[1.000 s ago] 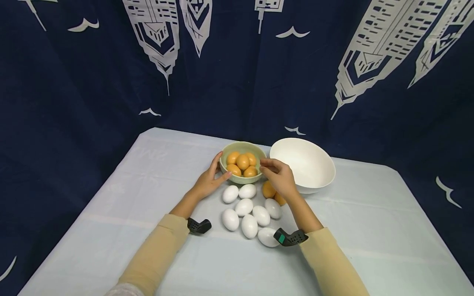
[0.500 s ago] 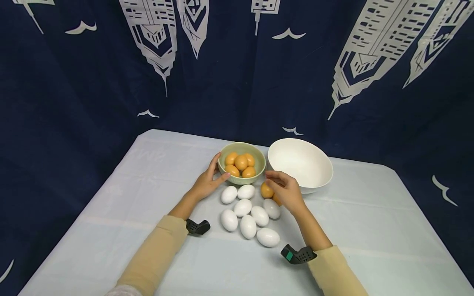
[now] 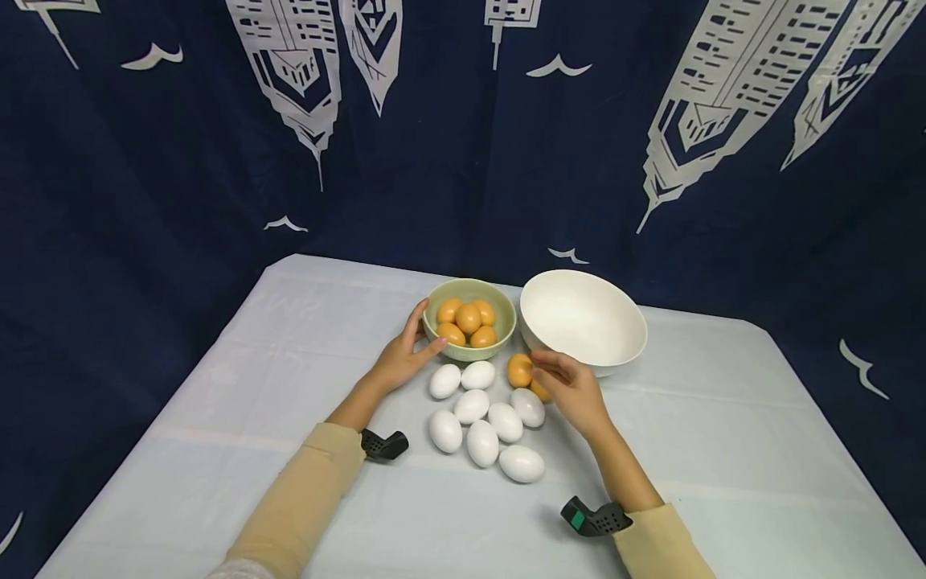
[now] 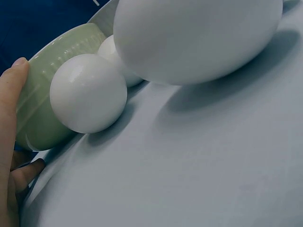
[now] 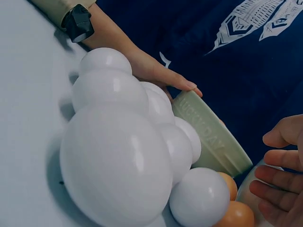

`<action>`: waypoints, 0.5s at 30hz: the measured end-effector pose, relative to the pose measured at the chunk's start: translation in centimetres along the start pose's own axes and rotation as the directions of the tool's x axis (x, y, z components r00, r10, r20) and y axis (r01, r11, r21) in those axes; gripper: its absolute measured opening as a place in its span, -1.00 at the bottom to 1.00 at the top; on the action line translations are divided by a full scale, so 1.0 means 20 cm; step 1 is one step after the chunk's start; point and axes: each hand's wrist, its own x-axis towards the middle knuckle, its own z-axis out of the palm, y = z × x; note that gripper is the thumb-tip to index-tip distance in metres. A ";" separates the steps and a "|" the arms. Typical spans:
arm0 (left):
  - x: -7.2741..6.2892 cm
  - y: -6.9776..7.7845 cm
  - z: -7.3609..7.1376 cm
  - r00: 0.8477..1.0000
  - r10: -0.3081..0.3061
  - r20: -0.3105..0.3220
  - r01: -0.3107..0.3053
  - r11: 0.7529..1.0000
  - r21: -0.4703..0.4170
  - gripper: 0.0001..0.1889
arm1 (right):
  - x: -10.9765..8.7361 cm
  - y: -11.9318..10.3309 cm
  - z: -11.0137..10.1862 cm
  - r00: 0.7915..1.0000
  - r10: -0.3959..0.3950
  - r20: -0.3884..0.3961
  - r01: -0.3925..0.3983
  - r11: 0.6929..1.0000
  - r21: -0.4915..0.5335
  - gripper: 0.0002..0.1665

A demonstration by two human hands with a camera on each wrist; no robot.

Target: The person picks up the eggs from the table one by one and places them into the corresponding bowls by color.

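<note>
My left hand (image 3: 398,362) holds the pale green bowl (image 3: 470,289) at its left side, thumb on the near rim and fingers round the far side. Several orange eggs (image 3: 468,318) lie inside this bowl. Above two orange eggs on the table (image 3: 518,370) is my right hand (image 3: 575,394), its fingers loosely bent with nothing between them. In the right wrist view the right hand's fingers (image 5: 274,177) are spread apart from the eggs. Several white eggs (image 3: 505,422) lie between my forearms, in front of the green bowl.
A large white bowl (image 3: 582,318) stands right of the green one, close behind my right hand. The white-covered table (image 3: 723,434) ends at a dark blue patterned curtain (image 3: 463,177) at the back.
My right hand has drawn back from the green bowl's right rim, toward me and to the right, over the loose orange eggs. The left hand keeps its hold on the bowl.
</note>
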 end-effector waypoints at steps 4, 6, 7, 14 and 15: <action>0.00 0.00 0.00 1.000 0.001 0.001 -0.001 1.000 0.002 -0.15 | -0.02 0.04 -0.01 0.999 -0.038 -0.016 0.037 0.998 -0.046 -0.59; 0.00 0.00 0.00 1.000 0.004 0.003 -0.004 1.000 0.000 -0.14 | -0.03 0.07 -0.02 0.997 -0.077 -0.021 0.075 0.995 -0.066 -0.59; 0.00 0.00 0.00 1.000 0.003 0.003 -0.003 1.000 0.001 -0.14 | -0.03 0.08 -0.02 0.995 -0.092 -0.024 0.090 0.993 -0.080 -0.59; 0.00 -0.01 0.00 1.000 0.002 -0.002 -0.002 1.000 0.000 -0.16 | -0.06 0.16 -0.02 0.984 -0.174 -0.042 0.161 0.965 -0.207 -0.60; 0.00 -0.02 0.00 1.000 0.004 -0.002 -0.004 1.000 -0.001 -0.16 | -0.06 0.16 -0.02 0.981 -0.189 -0.045 0.175 0.958 -0.226 -0.60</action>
